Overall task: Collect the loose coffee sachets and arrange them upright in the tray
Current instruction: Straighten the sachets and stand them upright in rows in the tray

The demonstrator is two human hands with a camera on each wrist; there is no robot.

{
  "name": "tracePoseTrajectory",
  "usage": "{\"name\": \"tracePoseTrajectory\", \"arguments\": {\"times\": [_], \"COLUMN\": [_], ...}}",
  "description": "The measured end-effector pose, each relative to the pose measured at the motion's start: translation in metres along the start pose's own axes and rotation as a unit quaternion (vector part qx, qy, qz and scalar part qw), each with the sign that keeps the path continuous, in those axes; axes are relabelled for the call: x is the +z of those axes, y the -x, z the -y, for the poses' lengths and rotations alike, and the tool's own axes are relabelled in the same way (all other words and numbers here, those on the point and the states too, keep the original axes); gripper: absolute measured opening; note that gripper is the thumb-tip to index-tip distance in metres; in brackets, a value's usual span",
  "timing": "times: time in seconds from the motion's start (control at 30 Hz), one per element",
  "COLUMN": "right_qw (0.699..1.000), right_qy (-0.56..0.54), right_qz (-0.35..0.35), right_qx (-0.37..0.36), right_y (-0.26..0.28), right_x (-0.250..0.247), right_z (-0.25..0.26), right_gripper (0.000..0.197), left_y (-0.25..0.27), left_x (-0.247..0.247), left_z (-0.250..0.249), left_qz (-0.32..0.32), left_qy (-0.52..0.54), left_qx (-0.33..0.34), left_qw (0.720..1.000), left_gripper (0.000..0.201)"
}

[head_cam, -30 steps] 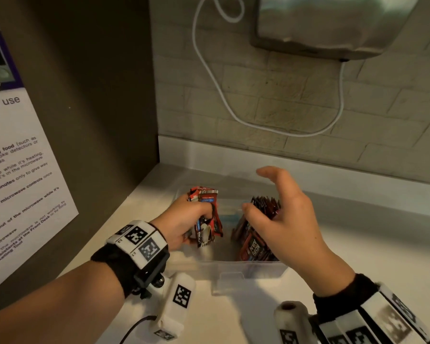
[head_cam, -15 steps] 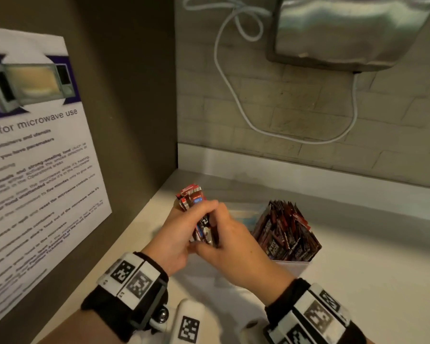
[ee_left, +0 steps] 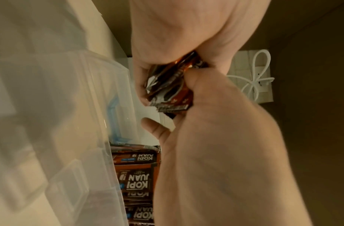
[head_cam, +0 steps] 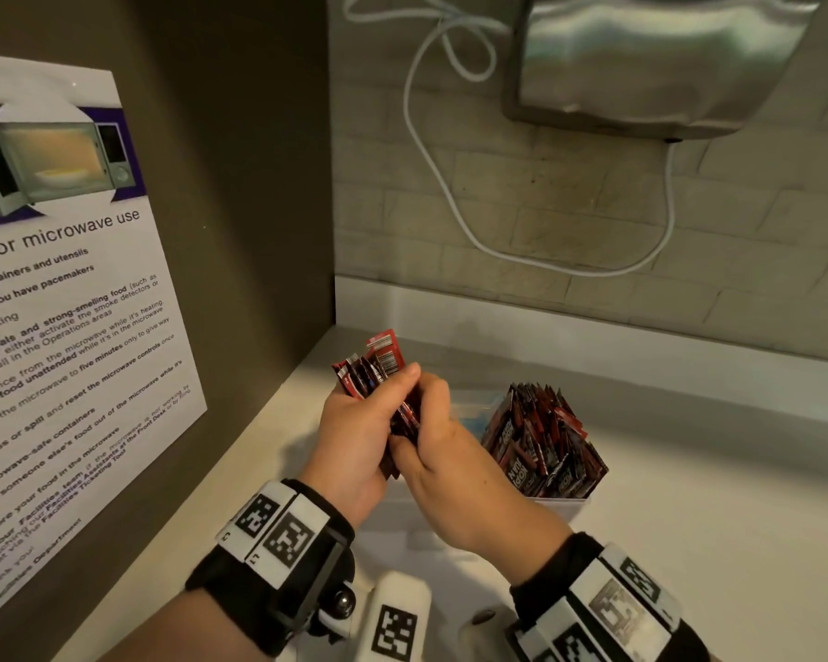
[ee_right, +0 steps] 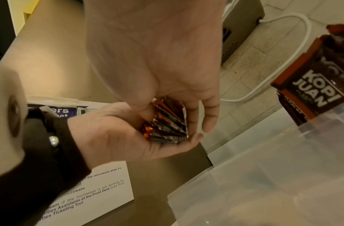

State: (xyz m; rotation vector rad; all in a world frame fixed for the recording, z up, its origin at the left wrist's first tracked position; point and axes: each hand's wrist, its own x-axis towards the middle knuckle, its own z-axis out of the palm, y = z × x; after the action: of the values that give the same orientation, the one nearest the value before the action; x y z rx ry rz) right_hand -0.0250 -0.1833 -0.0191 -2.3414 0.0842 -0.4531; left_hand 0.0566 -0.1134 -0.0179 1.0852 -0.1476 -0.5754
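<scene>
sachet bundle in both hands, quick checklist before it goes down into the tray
1. Bundle held: ok. Left hand and right hand both grip the sachet bundle.
2. Edges squared: not ok. The sachets fan out at the bottom and one sticks up above the rest.
3. Free space in the tray: ok. Its left part shows clear plastic, no sachets.
4. Sachets in the tray stand upright: ok, leaning slightly.
5. Bundle over the tray: cannot tell; the hands hide what is under it.
6. Loose sachets left on the counter: cannot tell.
</scene>
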Motion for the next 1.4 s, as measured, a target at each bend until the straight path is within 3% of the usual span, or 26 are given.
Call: {"name": "tracePoseTrajectory", "arguments": {"times": [0.1,0.2,0.33,0.47,0.53,0.6,0.67,0.77,0.83,1.0,1.2,1.3,1.4], "right_qw": [1.000,0.999,0.998,0.996,0.992,0.985,0.981,0.987,0.990,0.989,0.985,0.992,0.996], "right_qy": [0.000,0.038,0.034,-0.082,-0.105,-0.142,-0.164,-0.111,-0.091,-0.091,-0.059,-0.055,-0.025], "right_qz": [-0.009,-0.017,-0.026,-0.043,-0.056,-0.051,-0.044,-0.048,-0.037,-0.056,-0.112,-0.052,-0.007], "right_qx": [-0.007,-0.027,-0.035,0.018,0.049,0.079,0.098,0.102,0.097,0.102,0.116,0.100,0.089], "right_y": [-0.001,-0.002,-0.003,-0.004,-0.007,-0.009,-0.011,-0.012,-0.012,-0.015,-0.020,-0.024,-0.029], "right_x": [0.002,0.004,0.003,-0.001,-0.003,-0.005,-0.008,-0.007,-0.003,0.002,0.008,0.008,-0.002], "right_z": [-0.004,-0.005,-0.002,0.001,0.002,0.004,0.005,0.007,0.009,0.005,0.007,0.015,0.018], "right_gripper": [0.046,0.036,0.043,0.045,0.051,0.053,0.052,0.055,0.057,0.053,0.050,0.041,0.017], "left_y": [0.001,0.003,0.002,0.001,0.004,0.009,0.011,0.011,0.010,0.007,0.005,-0.003,-0.012], "left_x": [0.000,0.000,-0.002,-0.009,-0.010,-0.008,-0.008,-0.012,-0.012,-0.019,-0.029,-0.037,-0.042], "left_z": [-0.001,-0.004,-0.008,-0.010,-0.011,-0.011,-0.009,-0.010,-0.010,0.002,0.002,-0.005,-0.015], "left_qz": [0.017,0.046,0.023,0.016,0.037,0.062,0.070,0.050,0.042,0.032,0.086,0.085,0.085], "left_qy": [0.020,0.049,0.081,0.097,0.086,0.083,0.091,0.100,0.110,0.081,0.029,0.039,0.034], "left_qx": [-0.005,-0.014,0.019,0.100,0.132,0.135,0.130,0.140,0.143,0.109,0.016,-0.028,-0.039], "left_qw": [1.000,0.998,0.996,0.990,0.987,0.985,0.985,0.984,0.983,0.990,0.996,0.995,0.995], "left_gripper": [0.031,0.030,0.049,0.079,0.070,0.046,0.035,0.035,0.048,0.070,0.037,0.016,0.022]}}
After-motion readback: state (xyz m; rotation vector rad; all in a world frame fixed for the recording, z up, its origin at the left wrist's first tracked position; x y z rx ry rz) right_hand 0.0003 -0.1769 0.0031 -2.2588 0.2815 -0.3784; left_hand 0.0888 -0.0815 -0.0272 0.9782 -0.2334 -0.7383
